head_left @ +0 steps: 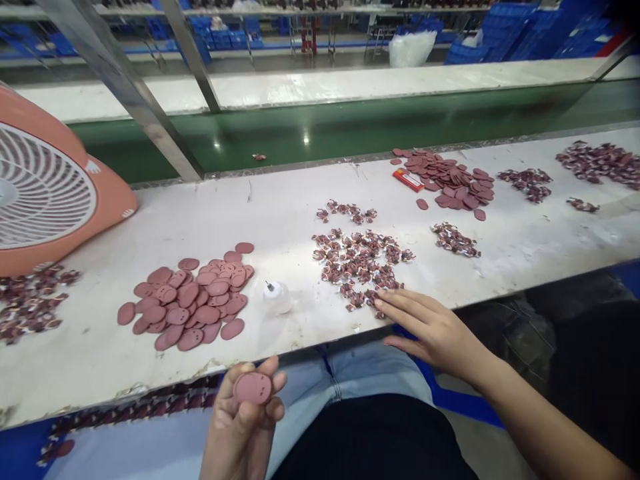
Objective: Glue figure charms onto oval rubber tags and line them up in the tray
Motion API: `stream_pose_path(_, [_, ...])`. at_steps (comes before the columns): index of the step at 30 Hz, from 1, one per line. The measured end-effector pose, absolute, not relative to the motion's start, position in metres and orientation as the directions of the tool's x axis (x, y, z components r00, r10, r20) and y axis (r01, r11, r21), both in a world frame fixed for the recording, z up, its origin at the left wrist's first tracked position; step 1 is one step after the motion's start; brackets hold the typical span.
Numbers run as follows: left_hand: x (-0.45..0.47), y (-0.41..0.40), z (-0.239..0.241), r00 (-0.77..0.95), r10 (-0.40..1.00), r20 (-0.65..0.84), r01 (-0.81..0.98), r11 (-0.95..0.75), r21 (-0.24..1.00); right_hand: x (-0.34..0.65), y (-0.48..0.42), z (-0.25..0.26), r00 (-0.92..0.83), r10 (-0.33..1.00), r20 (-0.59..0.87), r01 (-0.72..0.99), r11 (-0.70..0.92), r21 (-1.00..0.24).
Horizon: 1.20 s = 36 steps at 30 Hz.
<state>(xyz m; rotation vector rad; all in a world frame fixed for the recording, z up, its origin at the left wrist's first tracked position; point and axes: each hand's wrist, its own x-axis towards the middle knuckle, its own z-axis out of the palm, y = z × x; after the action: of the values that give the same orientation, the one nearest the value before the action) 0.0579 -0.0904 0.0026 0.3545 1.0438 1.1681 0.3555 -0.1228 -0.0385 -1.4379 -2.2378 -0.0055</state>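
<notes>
My left hand [249,417] is closed on a reddish-brown oval disc [253,389] with small holes, held above my lap in front of the table edge. With fingers stretched out, my right hand [430,327] reaches the near edge of a pile of small brown-and-white figure-like pieces [363,260]. Its fingertips touch the pieces there; whether one lies under them is hidden. Between the piles stands a small translucent bottle [277,297] with a dark thin tip. A heap of similar oval discs [195,300] lies left of the bottle.
An orange fan [65,200] stands at the left, beside more small pieces [33,300]. Farther right on the white table [285,213] are another disc heap [455,180], a red packet [408,180] and several clusters of pieces. A metal post [135,100] rises before the green belt [350,130].
</notes>
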Motion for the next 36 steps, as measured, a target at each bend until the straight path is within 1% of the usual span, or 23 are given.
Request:
stream_pose_path(3, [0.061, -0.091, 0.0, 0.045, 0.849, -0.526, -0.588, 0.448, 0.673, 0.356, -0.13, -0.05, -0.287, 0.838, 0.464, 0.857, 0.44, -0.266])
stream_pose_path(5, [0.062, -0.091, -0.001, 0.062, 0.835, -0.547, -0.59, 0.473, 0.654, 0.354, -0.133, -0.056, -0.248, 0.826, 0.507, 0.843, 0.441, -0.306])
stream_pose_path(7, [0.063, -0.09, -0.002, 0.111, 0.83, -0.547, -0.588, 0.499, 0.637, 0.347, -0.137, -0.055, -0.199, 0.82, 0.537, 0.812, 0.445, -0.378])
stream_pose_path(9, [0.064, -0.091, -0.001, 0.21, 0.829, -0.518, -0.577, 0.533, 0.618, 0.336, -0.14, -0.046, -0.12, 0.835, 0.538, 0.759, 0.426, -0.492])
stream_pose_path(11, [0.066, -0.092, 0.0, 0.314, 0.817, -0.483, -0.564, 0.57, 0.597, 0.321, -0.143, -0.03, -0.034, 0.876, 0.482, 0.68, 0.373, -0.631])
stream_pose_path(13, [0.068, -0.094, -0.001, 0.39, 0.788, -0.477, -0.55, 0.614, 0.565, 0.305, -0.142, -0.01, -0.005, 0.93, 0.366, 0.578, 0.302, -0.758])
stream_pose_path(16, [0.071, -0.097, -0.003, 0.473, 0.735, -0.486, -0.525, 0.678, 0.514, 0.286, -0.137, 0.016, -0.044, 0.975, 0.216, 0.418, 0.215, -0.883])
stream_pose_path(18, [0.072, -0.099, -0.005, 0.518, 0.706, -0.483, -0.511, 0.708, 0.488, 0.277, -0.13, 0.027, -0.1, 0.979, 0.179, 0.297, 0.201, -0.934])
stream_pose_path(20, [0.071, -0.101, -0.006, 0.554, 0.686, -0.471, -0.499, 0.727, 0.472, 0.271, -0.123, 0.034, -0.189, 0.965, 0.182, 0.226, 0.224, -0.948])
stream_pose_path(21, [0.07, -0.102, -0.006, 0.566, 0.68, -0.466, -0.495, 0.732, 0.467, 0.269, -0.119, 0.036, -0.237, 0.953, 0.187, 0.224, 0.241, -0.944])
stream_pose_path(24, [0.066, -0.105, -0.008, 0.583, 0.668, -0.464, -0.488, 0.743, 0.457, 0.264, -0.112, 0.04, -0.335, 0.928, 0.166, 0.292, 0.269, -0.918])
stream_pose_path(30, [0.063, -0.106, -0.011, 0.593, 0.654, -0.47, -0.483, 0.755, 0.442, 0.262, -0.108, 0.046, -0.395, 0.915, 0.082, 0.386, 0.247, -0.889])
stream_pose_path(36, [0.064, -0.105, -0.012, 0.6, 0.641, -0.478, -0.474, 0.767, 0.433, 0.263, -0.102, 0.05, -0.471, 0.879, 0.068, 0.454, 0.309, -0.836])
